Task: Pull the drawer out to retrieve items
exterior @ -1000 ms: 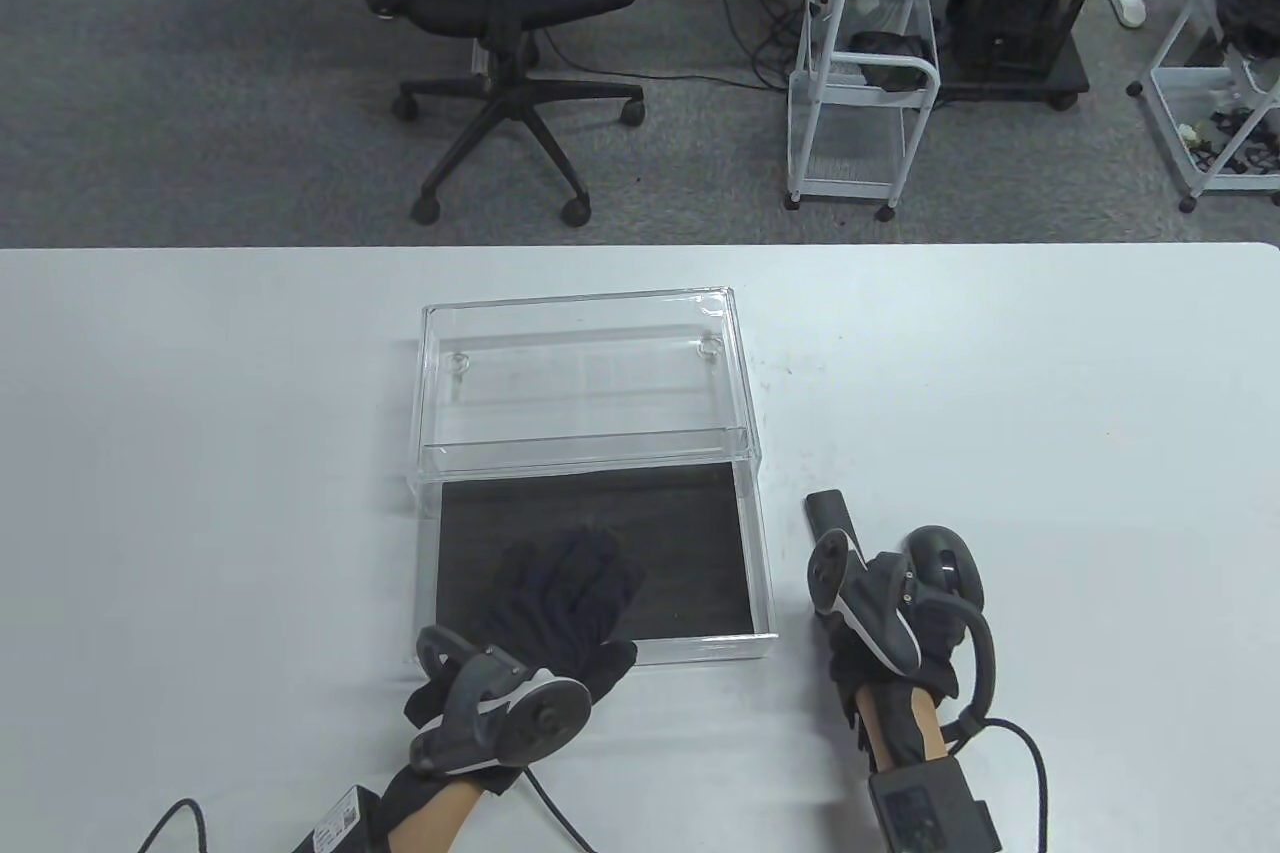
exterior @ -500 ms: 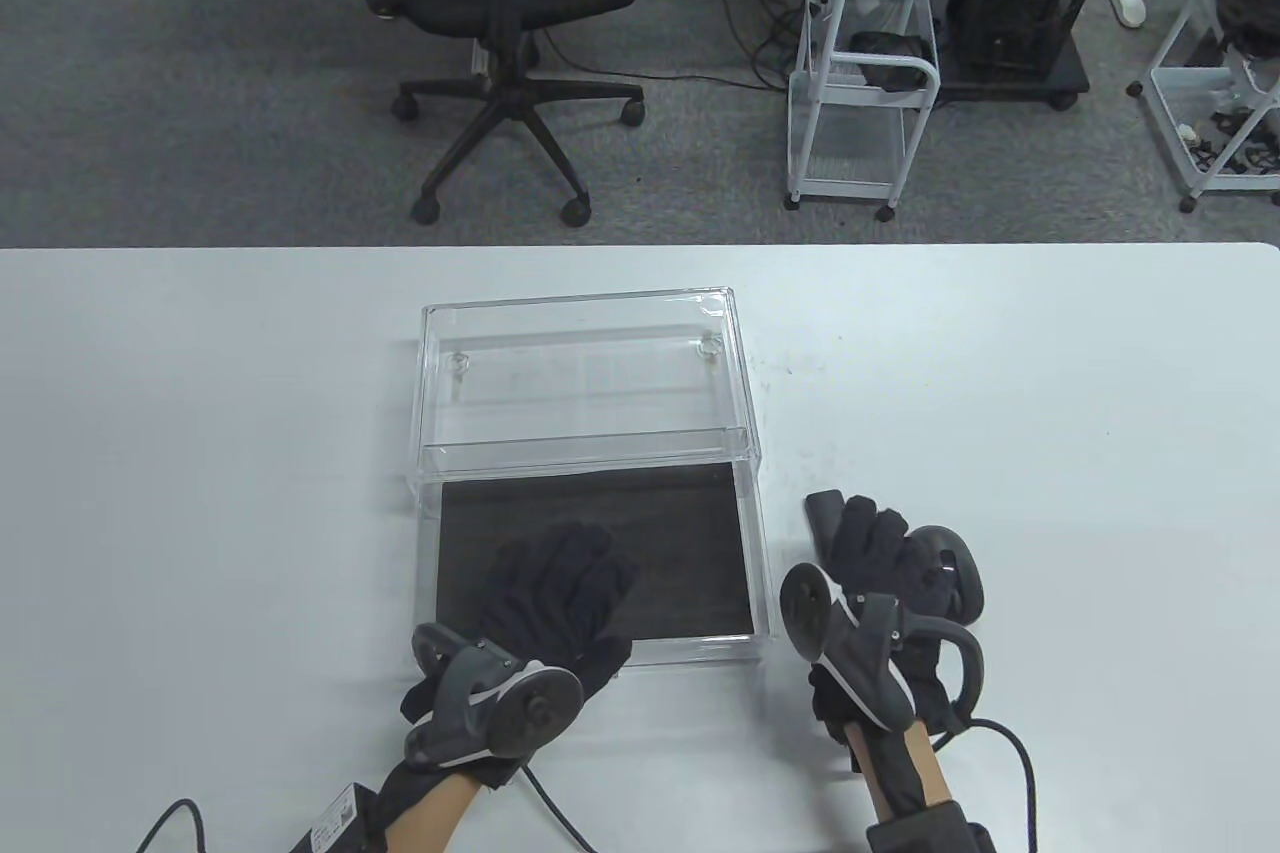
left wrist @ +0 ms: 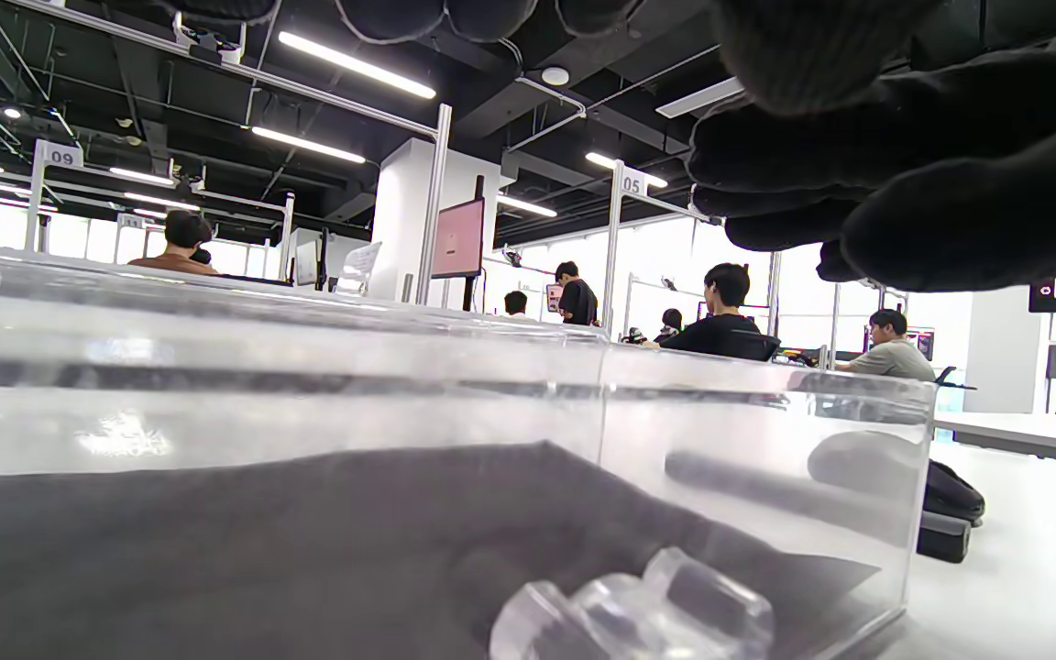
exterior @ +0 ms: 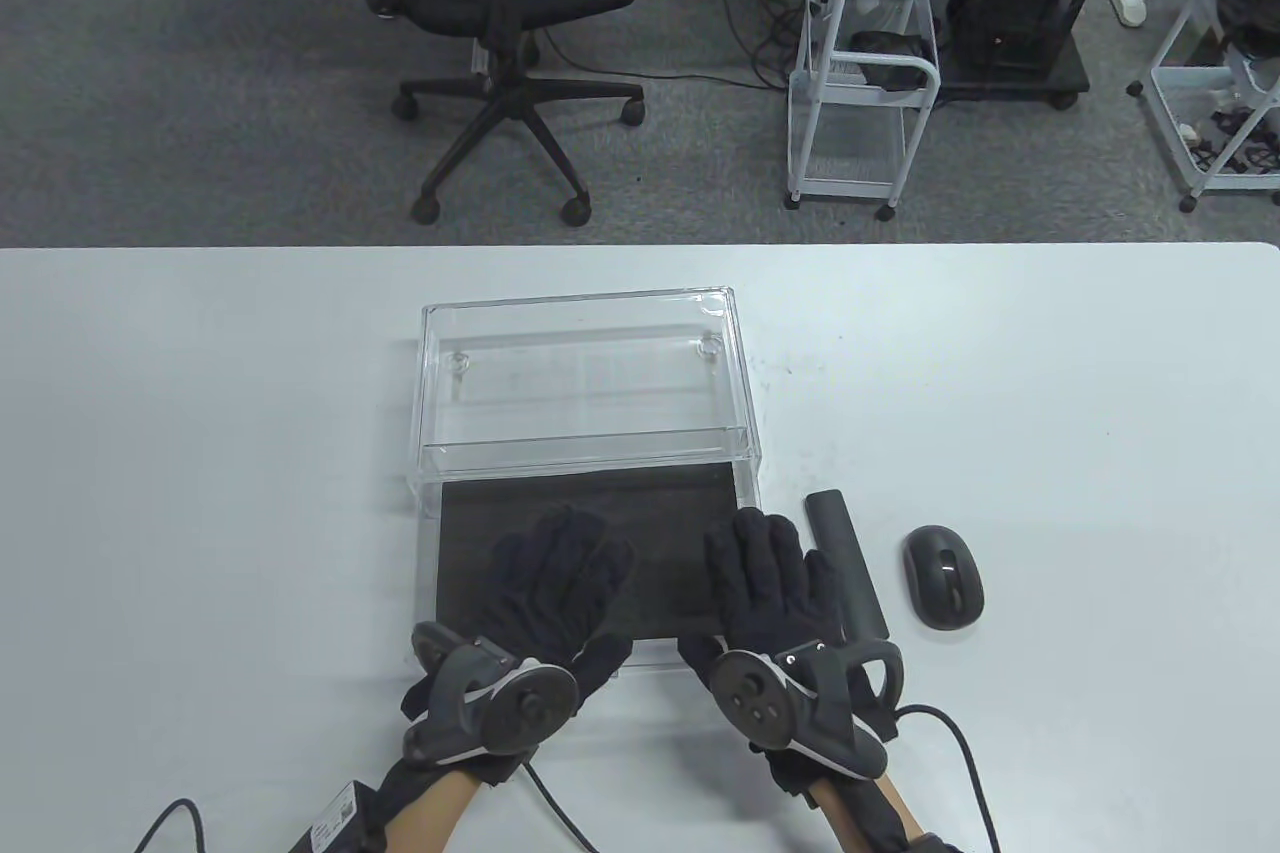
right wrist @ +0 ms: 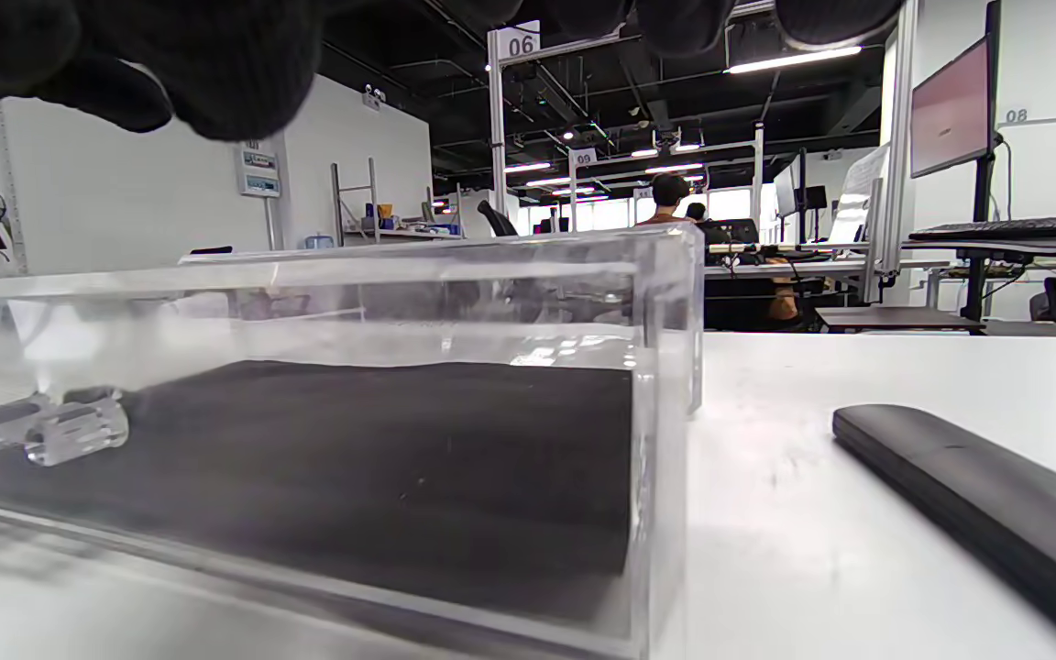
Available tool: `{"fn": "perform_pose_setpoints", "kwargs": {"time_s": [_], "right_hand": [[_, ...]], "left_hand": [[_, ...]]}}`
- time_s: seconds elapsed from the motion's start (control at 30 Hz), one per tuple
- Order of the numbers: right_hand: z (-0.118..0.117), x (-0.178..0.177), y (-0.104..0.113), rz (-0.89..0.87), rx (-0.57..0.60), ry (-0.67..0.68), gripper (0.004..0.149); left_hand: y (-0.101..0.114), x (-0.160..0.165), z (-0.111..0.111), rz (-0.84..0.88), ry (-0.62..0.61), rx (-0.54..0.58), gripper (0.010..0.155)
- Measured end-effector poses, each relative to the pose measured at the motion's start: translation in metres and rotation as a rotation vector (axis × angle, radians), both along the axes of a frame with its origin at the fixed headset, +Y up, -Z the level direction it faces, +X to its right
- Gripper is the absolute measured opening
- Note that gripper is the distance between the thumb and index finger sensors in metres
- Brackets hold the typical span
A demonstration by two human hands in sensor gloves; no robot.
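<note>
I see the clear drawer (exterior: 590,553) pulled out toward me from its clear case (exterior: 585,383) at mid-table (exterior: 200,443), dark liner showing. My left hand (exterior: 560,593) and right hand (exterior: 770,583) lie side by side over it — fingers spread flat, gripping nothing. Just right of the drawer lie a black bar (exterior: 847,565) and a mouse (exterior: 942,577), apart.
</note>
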State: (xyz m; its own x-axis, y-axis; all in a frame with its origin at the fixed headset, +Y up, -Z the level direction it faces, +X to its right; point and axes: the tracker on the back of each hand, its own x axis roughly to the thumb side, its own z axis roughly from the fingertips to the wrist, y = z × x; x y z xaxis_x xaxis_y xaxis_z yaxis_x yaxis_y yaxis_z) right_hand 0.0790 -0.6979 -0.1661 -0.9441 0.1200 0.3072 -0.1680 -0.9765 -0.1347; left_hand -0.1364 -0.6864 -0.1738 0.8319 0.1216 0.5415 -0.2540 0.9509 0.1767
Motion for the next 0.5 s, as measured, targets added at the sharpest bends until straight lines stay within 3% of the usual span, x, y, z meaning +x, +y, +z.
{"fn": "perform_pose_setpoints", "kwargs": {"time_s": [0.5], "right_hand": [[-0.0033, 0.0071, -0.0028, -0.04, -0.023, -0.005, 0.092]], "left_hand": [[-0.003, 0.0009, -0.0012, 0.005, -0.011, -0.017, 0.084]]}}
